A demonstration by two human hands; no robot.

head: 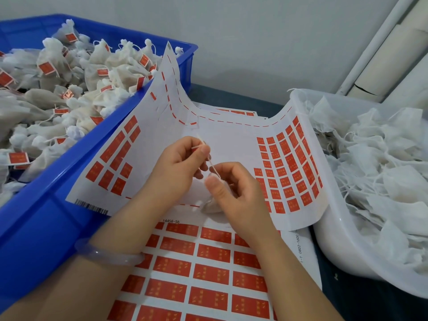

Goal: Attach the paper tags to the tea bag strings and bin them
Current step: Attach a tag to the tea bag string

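Note:
My left hand (180,163) pinches a small paper tag seen edge-on, folded over a white tea bag string (212,165). My right hand (229,191) pinches the same string lower down between thumb and forefinger. The tea bag (209,206) hangs below my right palm, mostly hidden, resting on the curled sticker sheet (231,140) of red tags. A blue bin (46,205) on the left holds several tagged tea bags (69,89).
A white tub (335,239) on the right holds several untagged tea bags (382,170) with loose strings. A second sheet of red tags (203,274) lies flat under my forearms. A wall and white pipes stand behind.

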